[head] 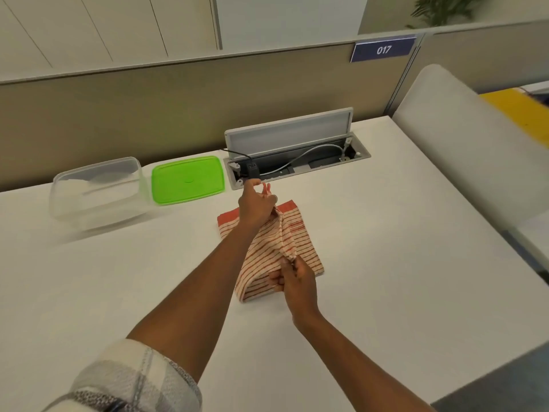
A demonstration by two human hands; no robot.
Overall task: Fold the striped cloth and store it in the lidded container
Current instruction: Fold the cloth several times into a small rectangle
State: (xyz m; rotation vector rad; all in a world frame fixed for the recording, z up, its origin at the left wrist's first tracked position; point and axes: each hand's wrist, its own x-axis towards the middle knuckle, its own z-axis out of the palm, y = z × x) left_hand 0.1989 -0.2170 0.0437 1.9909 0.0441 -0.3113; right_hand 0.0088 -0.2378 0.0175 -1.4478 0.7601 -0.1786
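Observation:
The red-and-white striped cloth lies partly folded in the middle of the white table. One edge is lifted off the rest like a ridge. My left hand pinches the far end of that raised edge, and my right hand pinches its near end. At the back left stands the clear plastic container, open and upright. Its green lid lies flat on the table just to the right of it.
An open cable hatch with its flap raised and wires inside sits just behind the cloth. A beige partition runs along the back edge. A white padded chair back stands at the right, past the table's edge.

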